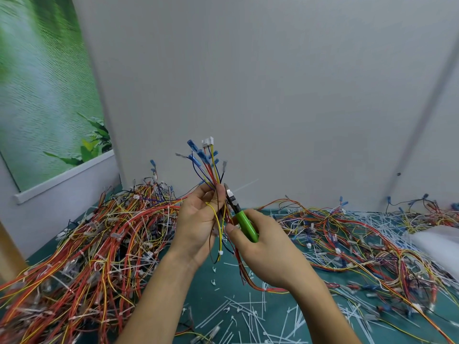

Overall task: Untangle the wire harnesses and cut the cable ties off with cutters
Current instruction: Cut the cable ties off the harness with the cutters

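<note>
- Head view: we're gripping a wire harness [210, 170] in our left hand [196, 219] above the teal mat [206, 304]. Its long axis is near upright, with the blue and white plastic terminals pointing up.
- Our right hand [268, 247] is clamping the green-handled cutters [244, 223]. The metal nose is pointing up-left, against the bundle by a thin white cable tie [246, 186].

Cutters [244, 224]: bright green handles, black neck, silver-white head. Harness [211, 170] just above cutters: red, yellow, blue and dark purple wires, blue terminal sleeves, white connector [207, 142] on top. Wire pile [99, 232] left of cutters: mostly red and orange, some yellow, white ties dotted through. Wire spread [372, 239] right of cutters: red, orange, yellow, bits of blue. Cut ties [238, 310] below cutters: white. Table [206, 309]: teal, plain. Wall [248, 70] behind cutters: pale grey, plain. Poster [44, 83] far left of cutters: green, rippled water pattern, leaves.
</note>
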Motion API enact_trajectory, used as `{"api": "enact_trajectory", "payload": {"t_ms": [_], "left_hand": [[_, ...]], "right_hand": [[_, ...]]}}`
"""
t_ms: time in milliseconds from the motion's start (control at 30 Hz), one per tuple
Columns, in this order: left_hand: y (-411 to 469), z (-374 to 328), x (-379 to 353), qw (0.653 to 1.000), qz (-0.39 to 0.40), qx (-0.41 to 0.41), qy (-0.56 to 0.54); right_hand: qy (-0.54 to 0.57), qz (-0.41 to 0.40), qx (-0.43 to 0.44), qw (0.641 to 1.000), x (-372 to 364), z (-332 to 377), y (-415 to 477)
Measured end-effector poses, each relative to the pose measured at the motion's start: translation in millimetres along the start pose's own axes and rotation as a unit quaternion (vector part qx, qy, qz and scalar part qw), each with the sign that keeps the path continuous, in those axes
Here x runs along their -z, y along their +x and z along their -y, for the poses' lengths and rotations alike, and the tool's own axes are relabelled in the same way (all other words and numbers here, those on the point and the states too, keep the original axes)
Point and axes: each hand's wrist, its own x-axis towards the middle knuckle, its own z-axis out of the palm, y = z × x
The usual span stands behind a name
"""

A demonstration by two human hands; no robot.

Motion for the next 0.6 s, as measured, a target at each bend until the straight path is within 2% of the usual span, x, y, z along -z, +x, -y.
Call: {"api": "enact_trajectory", "payload": {"t_ms": [267,500,600], "left_hand": [[0.1,0.9,-1.5,1.000,0.008,-0.012,-0.021],[0.1,0.4,0.4,1.000,0.021,-0.005,0.017],[0.6,1.7,2.4,1.000,0.019,0.003,0.017]], "right_hand": [[0.014,-0.020,0.012,1.000,3.8,1.3,0.6],[0.009,0.046,-0.017,0.999,4.4,-1.0,-0.5],[-0.017,0.021,0.001,1.000,4.6,-2.5,0.2]]}}
